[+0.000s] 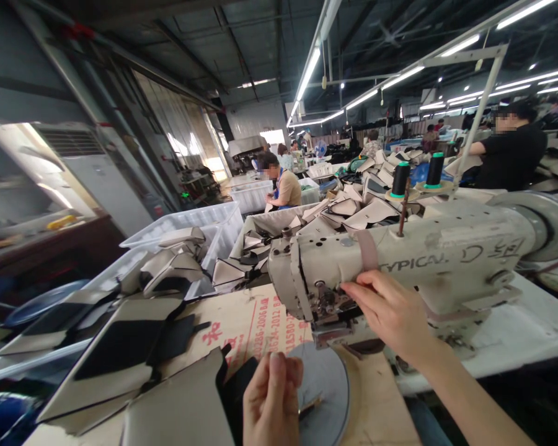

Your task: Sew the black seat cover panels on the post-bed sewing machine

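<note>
My right hand [397, 316] is raised against the front of a cream industrial sewing machine [446, 241], thumb and fingertips pinched beside its thread tension parts [325, 297]. Whatever lies between those fingertips is too fine to make out. Lower down, my left hand [272, 399] is closed with the thumb pressed on the fingers, in front of a round grey plate [325, 384]; its content is hidden. On that plate lies a small thin metal piece [310, 406]. Left of this hand rests a beige and black sewn panel [181, 402].
More beige and black panels [121, 341] overlap on the left. White plastic crates [227, 229] and heaped pieces [344, 210] stand behind the machine. Two black thread spools [400, 179] sit above it. Co-workers, one in tan [288, 186] and one in black [514, 155], are farther back.
</note>
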A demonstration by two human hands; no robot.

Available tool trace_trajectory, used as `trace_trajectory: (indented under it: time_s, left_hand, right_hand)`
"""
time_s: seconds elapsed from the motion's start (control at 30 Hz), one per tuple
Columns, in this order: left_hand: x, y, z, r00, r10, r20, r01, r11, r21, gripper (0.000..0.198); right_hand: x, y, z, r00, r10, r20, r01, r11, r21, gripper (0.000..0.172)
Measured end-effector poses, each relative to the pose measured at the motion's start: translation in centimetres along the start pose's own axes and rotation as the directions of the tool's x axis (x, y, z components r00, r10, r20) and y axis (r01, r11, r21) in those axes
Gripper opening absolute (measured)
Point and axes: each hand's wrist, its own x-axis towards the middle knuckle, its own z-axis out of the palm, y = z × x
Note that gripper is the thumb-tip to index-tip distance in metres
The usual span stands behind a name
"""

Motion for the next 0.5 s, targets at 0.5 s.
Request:
trace_trajectory:
  time_s: [0.5]
  left_hand:
    - [1.9,6.4,1.9,0.947,0.302,0.110,-0.305,0.952,0.009,0.032]
  right_hand:
    - [1.4,-0.9,-0.6,0.992,0.004,0.127,0.009,0.995,-0.100,0.010]
